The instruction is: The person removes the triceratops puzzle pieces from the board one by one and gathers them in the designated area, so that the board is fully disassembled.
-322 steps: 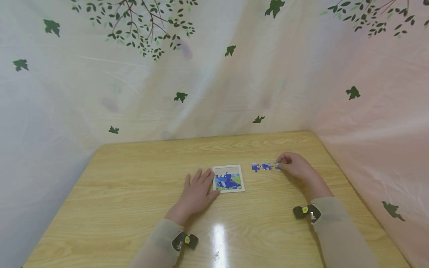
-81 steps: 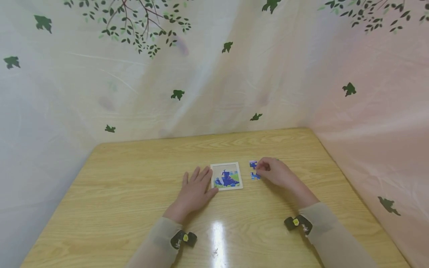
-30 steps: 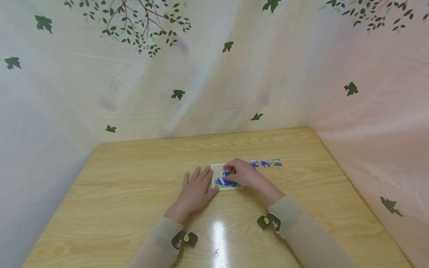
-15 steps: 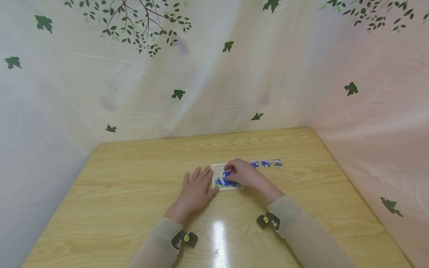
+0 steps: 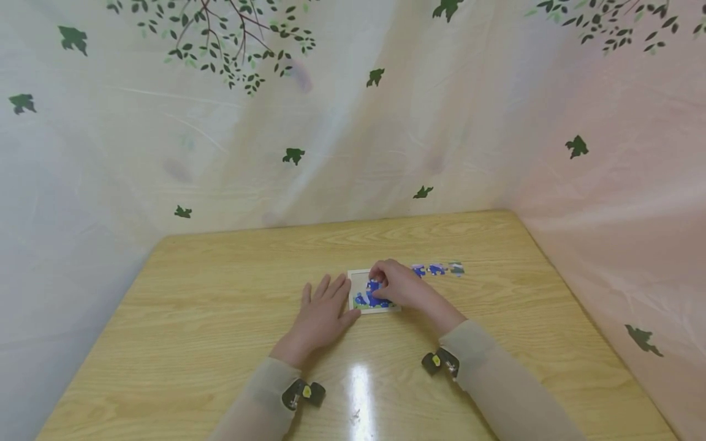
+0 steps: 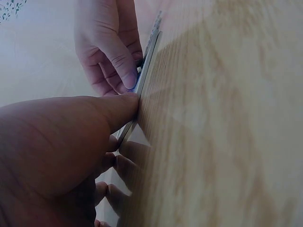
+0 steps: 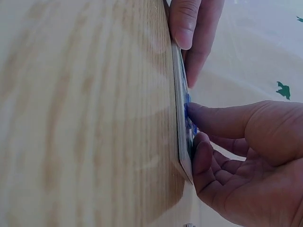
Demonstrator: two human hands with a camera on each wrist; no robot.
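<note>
Head view, nearest to us: two sleeves (image 5: pixel 254 398), each with one dark wrist device (image 5: pixel 303 394). Beyond them we count two hands. The left hand (image 5: pixel 322 318) lies with its fingers straight and spread, holding nothing, its thumb and a fingertip touching the left side of the puzzle frame (image 5: pixel 379 311). The right hand (image 5: pixel 401 285) is curled, thumb and fingertip only a little apart, pinching one blue piece (image 5: pixel 373 285) within the frame — how firmly, we cannot tell.

That one frame lies flat on the table (image 5: pixel 248 275); we judge it light and stiff, apt to slide, so best steadied by its rim. Its pieces look thin, rigid and nearly weightless — we would take them by opposite edges, minding the tabs, which could bend. Fingers cover some, so we cannot count those inside.

Slightly farther, to the right, three loose pieces (image 5: pixel 437 269) show in a row; the right hand may hide others. Farthest hangs pale cloth (image 5: pixel 331 184), with nine green bird shapes (image 5: pixel 293 155) and two leafy branch prints (image 5: pixel 242 37).
</note>
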